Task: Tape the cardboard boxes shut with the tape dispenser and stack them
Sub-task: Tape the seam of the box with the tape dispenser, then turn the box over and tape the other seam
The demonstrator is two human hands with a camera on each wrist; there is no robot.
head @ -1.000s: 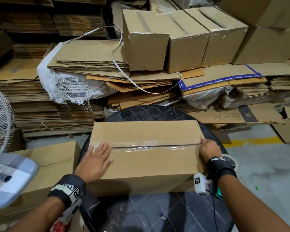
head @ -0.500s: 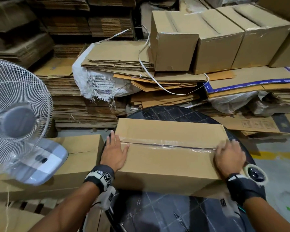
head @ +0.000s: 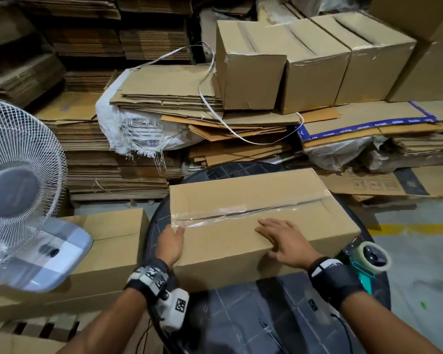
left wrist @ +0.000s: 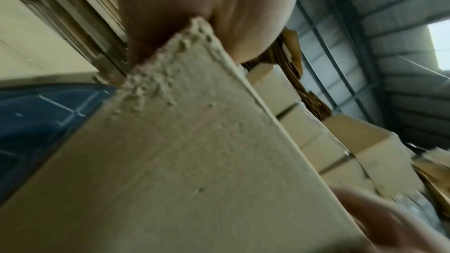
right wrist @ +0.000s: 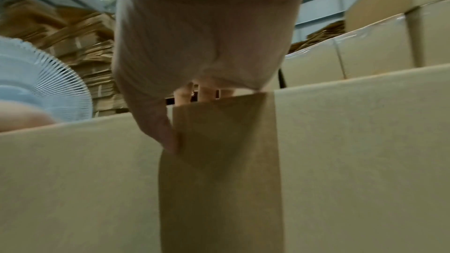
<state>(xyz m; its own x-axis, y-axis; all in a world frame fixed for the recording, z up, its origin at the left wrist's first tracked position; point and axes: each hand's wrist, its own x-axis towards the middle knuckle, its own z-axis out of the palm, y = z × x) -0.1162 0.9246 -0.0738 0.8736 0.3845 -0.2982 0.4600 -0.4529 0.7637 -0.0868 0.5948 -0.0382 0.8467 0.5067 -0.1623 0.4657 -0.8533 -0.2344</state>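
The cardboard box (head: 261, 226) lies on the round dark table (head: 241, 323), turned a little so its right end sits farther from the person, and a strip of clear tape (head: 241, 212) runs along the closed seam of its top flaps from the left edge to the right. The left hand (head: 169, 242) is at the box's near-left corner, its fingers laid over the left end where the tape folds down; in the left wrist view the palm (left wrist: 207, 7) sits against that corner, but whether the fingers curl round the edge I cannot tell. The right hand (head: 283, 241) lies flat on the top near the front edge, fingers straight and spread, with the thumb hanging over the front face, as the right wrist view (right wrist: 207, 36) also shows; it holds nothing. The tape dispenser (head: 368, 259), teal-handled with a roll of clear tape, lies on the table just right of the box, beside the right wrist. Another cardboard box (head: 113, 241) stands left of the table at a lower level, with a white fan (head: 18, 190) in front of it. Behind the table are heaps of flattened cardboard (head: 164, 98), and three taped boxes (head: 312, 65) stand in a row on top of them
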